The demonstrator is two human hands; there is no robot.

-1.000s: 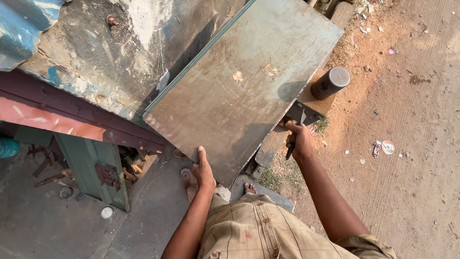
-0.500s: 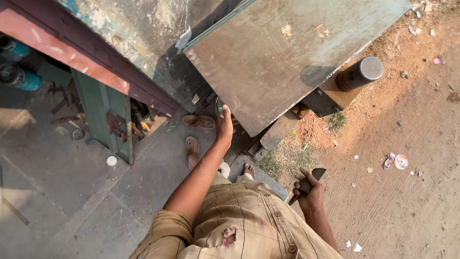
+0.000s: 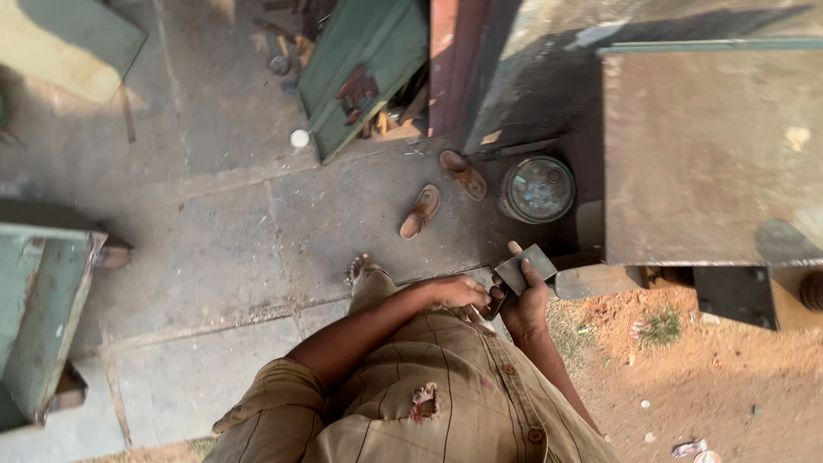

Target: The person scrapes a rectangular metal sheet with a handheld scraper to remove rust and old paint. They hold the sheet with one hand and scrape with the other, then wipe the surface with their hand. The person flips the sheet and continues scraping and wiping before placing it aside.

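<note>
My right hand [image 3: 525, 307] is in front of my waist, closed around a small tool with a flat grey rectangular blade [image 3: 526, 267] that points up and away from me. Beside it, the curled fingers of my left hand [image 3: 456, 291] meet the tool's lower end; what they pinch there is hidden. Both hands are over my tan striped shirt [image 3: 446, 403]. The big rusty grey metal sheet [image 3: 707, 154] lies to the upper right, apart from both hands.
A round metal tin [image 3: 537, 189] stands on the concrete by the sheet's corner. Two brown sandals [image 3: 421, 213] [image 3: 464, 174] lie on the floor. A green metal panel [image 3: 364, 69] leans at the top, a green box [image 3: 39, 300] sits at the left, and red dirt [image 3: 711, 386] lies to the right.
My left hand came off the metal sheet's edge and moved down to my right hand. My right hand brought the tool up in front of my waist. The view swung left.
</note>
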